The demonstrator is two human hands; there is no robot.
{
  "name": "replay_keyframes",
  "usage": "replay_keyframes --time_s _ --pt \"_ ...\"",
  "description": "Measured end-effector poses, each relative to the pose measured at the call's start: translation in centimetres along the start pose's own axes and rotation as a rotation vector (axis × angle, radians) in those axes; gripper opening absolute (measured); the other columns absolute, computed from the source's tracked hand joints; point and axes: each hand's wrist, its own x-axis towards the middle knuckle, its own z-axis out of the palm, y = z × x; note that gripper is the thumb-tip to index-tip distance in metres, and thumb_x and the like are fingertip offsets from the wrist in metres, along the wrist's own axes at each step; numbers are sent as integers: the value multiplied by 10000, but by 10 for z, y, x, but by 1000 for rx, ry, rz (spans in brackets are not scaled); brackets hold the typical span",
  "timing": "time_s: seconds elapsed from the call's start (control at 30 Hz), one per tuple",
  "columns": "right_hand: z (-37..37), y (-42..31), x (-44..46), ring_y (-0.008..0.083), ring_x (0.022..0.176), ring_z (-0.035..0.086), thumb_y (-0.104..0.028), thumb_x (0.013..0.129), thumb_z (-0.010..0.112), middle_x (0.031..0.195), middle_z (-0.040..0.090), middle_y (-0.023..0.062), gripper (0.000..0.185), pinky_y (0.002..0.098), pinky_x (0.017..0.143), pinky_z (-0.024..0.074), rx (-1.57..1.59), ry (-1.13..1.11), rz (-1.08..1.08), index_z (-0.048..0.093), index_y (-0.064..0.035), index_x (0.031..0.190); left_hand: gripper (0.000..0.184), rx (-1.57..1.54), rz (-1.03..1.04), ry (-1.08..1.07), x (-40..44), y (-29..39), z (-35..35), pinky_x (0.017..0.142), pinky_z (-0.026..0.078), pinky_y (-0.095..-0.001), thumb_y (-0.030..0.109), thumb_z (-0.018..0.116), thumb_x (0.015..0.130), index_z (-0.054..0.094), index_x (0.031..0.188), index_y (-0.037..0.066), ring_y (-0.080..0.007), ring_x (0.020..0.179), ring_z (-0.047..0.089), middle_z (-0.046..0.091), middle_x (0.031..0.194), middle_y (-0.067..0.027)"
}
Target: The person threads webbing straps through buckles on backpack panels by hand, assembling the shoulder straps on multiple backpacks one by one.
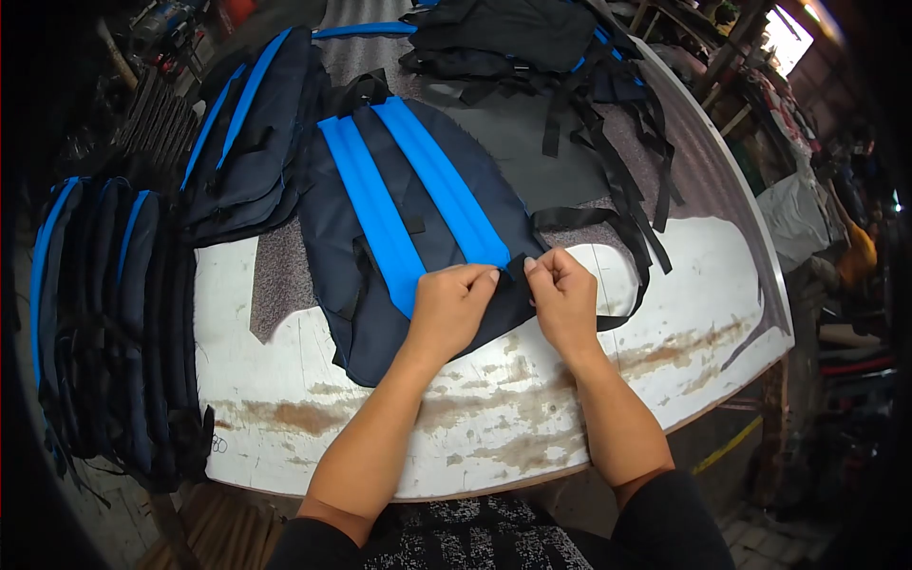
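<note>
A dark navy backpack panel [366,176] lies on the table, with two bright blue shoulder straps [442,180] running down it. My left hand [451,309] is closed in a pinch at the lower end of the right-hand blue strap. Close beside it, my right hand [562,299] pinches the black webbing [518,266] at the same strap end. The fingertips are a short gap apart, with black material between them. A long loop of black webbing [636,285] curves over the table to the right of my right hand.
The worn white table [494,408] has a curved front edge. Stacked navy pieces with blue straps [252,142] lie at the back left, and more [123,285] hang over the left edge. Black pieces with dangling straps [503,43] are piled at the back. A white sack [793,218] stands beyond the right edge.
</note>
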Motion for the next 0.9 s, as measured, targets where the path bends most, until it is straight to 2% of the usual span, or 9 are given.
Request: replay_keyframes --time_s 0.07,0.1,0.23,0.53,0.73,0.9 --pt "0 -7 -5 97 476 488 -133 903 680 533 549 43 239 291 464 378 -118 -6 -75 578 -18 720 249 -67 -215 -68 2 9 -7 618 480 -260 197 655 934 767 1017 -9 -129 699 667 726 784 -117" --pt "0 -10 -7 113 469 507 -131 896 682 537 559 54 232 296 463 386 -165 -3 -117 578 -23 718 262 -76 -219 -72 4 8 -8 620 482 -245 191 641 939 761 1020 -27 -107 681 652 717 756 -90" --pt "2 -14 -12 193 460 575 -117 864 694 563 595 85 220 325 456 418 -272 18 -229 570 -39 700 263 -214 -218 -56 7 -4 -6 625 489 -241 181 633 938 759 1006 -39 -108 691 654 724 774 -79" --pt "12 -6 -18 260 480 602 -134 839 720 600 620 82 230 364 453 445 -430 40 -391 568 -62 682 251 -218 -232 -71 5 5 -9 637 499 -242 165 623 934 760 989 -37 -103 698 651 728 787 -73" --pt "13 -7 -19 265 483 604 -143 832 718 603 626 78 219 372 463 453 -479 44 -395 577 -60 686 243 -209 -201 -74 6 -4 -6 628 490 -239 168 633 937 760 1000 -30 -94 704 647 727 787 -64" --pt "13 -11 -20 274 497 620 -181 832 717 587 634 95 222 390 485 467 -446 -21 -224 615 -56 679 254 -180 -182 -95 5 -6 -5 636 488 -240 194 638 959 759 1010 -23 -91 718 635 711 774 -45"
